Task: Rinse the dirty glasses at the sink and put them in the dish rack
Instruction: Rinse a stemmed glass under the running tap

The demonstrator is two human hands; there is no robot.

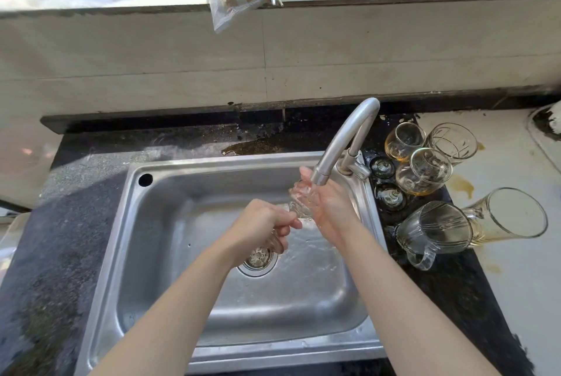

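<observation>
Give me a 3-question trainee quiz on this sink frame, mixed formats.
1. True or false: the glass under the faucet is held with both hands.
2. Where do the unwashed glasses wait? A) in the sink B) on the counter right of it C) on the shelf above
3. Fill in: the mug lies on its ____.

Key: 1 true, left hand and right hand both hold it. 2 B. 3 side.
</observation>
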